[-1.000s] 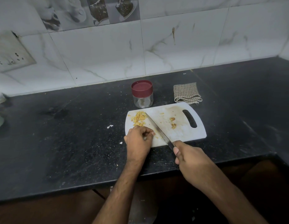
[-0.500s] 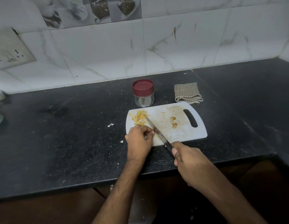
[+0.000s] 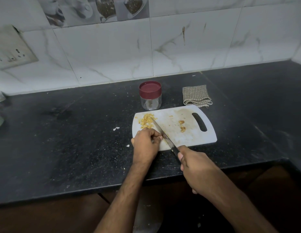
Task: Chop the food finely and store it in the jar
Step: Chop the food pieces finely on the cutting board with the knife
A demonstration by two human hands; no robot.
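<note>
A white cutting board lies on the black counter. A pile of finely chopped yellow food sits at its far left corner, and two larger pieces lie near the handle slot. My right hand grips the handle of a knife, whose blade slants up-left with its tip at the pile. My left hand rests on the board's near left corner, fingers curled beside the blade; whether they hold food is hidden. A clear jar with a maroon lid stands just behind the board.
A folded checked cloth lies behind the board's right end. Small white scraps dot the counter left of the board. A wall socket plate is at far left. The counter's front edge runs under my forearms.
The knife tip has slid slightly up-left into the chopped pile. My left hand has stayed on the board's near corner.
</note>
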